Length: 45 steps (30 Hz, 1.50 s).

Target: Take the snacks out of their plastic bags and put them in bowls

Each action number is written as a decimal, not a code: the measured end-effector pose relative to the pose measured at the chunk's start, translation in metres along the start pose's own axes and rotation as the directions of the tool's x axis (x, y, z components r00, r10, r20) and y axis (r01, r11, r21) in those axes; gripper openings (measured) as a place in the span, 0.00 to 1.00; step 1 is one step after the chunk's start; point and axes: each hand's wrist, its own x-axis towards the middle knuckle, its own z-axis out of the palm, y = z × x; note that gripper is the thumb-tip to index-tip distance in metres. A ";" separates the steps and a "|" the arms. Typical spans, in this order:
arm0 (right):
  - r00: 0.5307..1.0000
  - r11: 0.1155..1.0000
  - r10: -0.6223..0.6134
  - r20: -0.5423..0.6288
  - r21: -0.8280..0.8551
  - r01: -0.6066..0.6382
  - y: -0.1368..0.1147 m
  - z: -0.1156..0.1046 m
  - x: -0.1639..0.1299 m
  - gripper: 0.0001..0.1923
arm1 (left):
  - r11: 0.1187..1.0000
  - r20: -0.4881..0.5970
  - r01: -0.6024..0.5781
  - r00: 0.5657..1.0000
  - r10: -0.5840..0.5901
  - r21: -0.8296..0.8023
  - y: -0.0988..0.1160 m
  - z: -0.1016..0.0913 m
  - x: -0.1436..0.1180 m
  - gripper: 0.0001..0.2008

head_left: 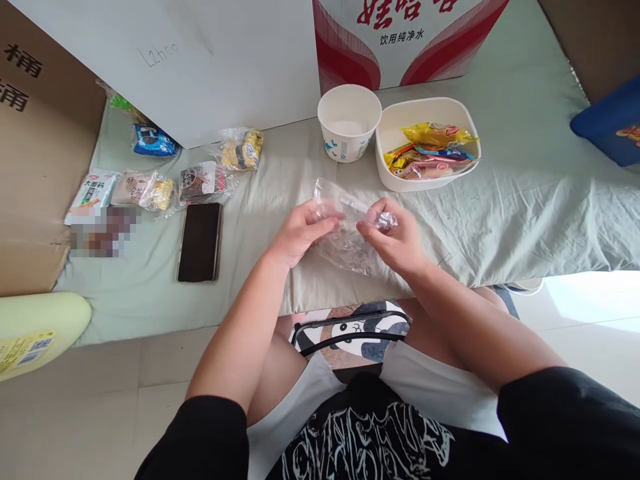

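Both hands meet over the pale green sheet (525,207), and between them sits a crumpled clear plastic bag (345,247). The left hand (300,230) is closed on the bag's left edge, fingers curled around the film. The right hand (395,240) pinches the bag's upper right corner, thumb against fingertips, with a twist of film bunched at the pinch. The bag lies partly on the sheet and partly lifted between the 2 hands.

Just beyond the hands stands a white paper cup (349,123), and touching its right side is a white rectangular plastic tub (463,120) holding several brightly coloured wrapped snacks (433,150). Left of the left hand, near it, a black smartphone (200,241) lies flat, screen up. Farther left and beyond are 5 or so small wrapped snack packets (203,181) scattered on the sheet. Behind the cup stands a red-and-white cardboard carton (400,40).
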 end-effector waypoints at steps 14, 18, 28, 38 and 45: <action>0.964 0.946 0.224 0.140 0.206 -0.250 0.005 -0.002 0.006 0.23 | 0.993 -0.070 -0.049 0.996 0.057 0.107 -0.002 -0.006 0.004 0.17; 0.969 0.910 0.216 0.120 0.335 -0.245 0.009 0.001 0.007 0.18 | 0.996 -0.035 -0.076 0.996 0.078 0.036 0.002 -0.007 0.001 0.20; 0.971 0.879 0.204 0.128 0.413 -0.239 0.006 -0.005 0.012 0.12 | 0.994 0.039 -0.101 0.994 0.102 -0.041 0.016 -0.004 -0.003 0.10; 0.967 0.958 0.243 0.076 0.135 -0.251 0.010 -0.008 0.009 0.16 | 0.934 -0.019 -0.199 0.977 0.214 0.295 0.004 -0.016 0.004 0.07; 0.944 0.903 0.327 0.037 0.282 -0.323 0.015 -0.008 0.012 0.23 | 0.934 -0.161 -0.248 0.942 0.295 0.259 0.000 -0.021 0.015 0.15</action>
